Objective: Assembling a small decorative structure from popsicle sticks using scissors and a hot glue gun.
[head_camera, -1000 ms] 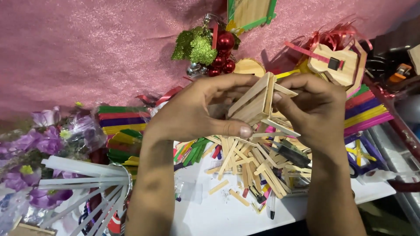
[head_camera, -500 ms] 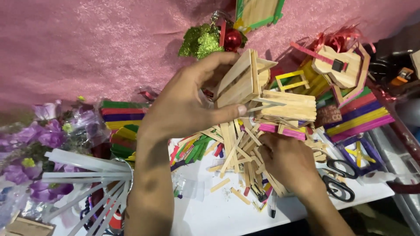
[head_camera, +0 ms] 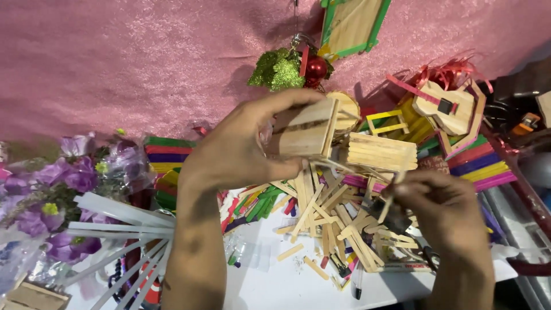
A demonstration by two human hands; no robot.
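Note:
My left hand [head_camera: 241,146] is raised above the table and grips a small box-like piece built of plain wooden sticks [head_camera: 304,133]. Lower right, my right hand [head_camera: 445,209] pinches a thin wooden stick [head_camera: 391,192] together with a small dark object [head_camera: 390,217] that I cannot make out. Between and below the hands lies a heap of loose wooden sticks [head_camera: 327,227] on the white table [head_camera: 287,281]. A flat panel of glued sticks [head_camera: 381,152] sits just right of the held piece.
A pink glittery cloth [head_camera: 143,63] forms the backdrop. Purple artificial flowers [head_camera: 51,189] and white rods [head_camera: 120,224] stand at the left. Stacks of coloured sticks [head_camera: 166,152] lie behind, a small stick guitar [head_camera: 450,106] at right, a green and red ornament [head_camera: 293,69] above.
My right hand left the stick piece, dropped to the heap and picked up a stick. My left hand kept holding the piece and turned it.

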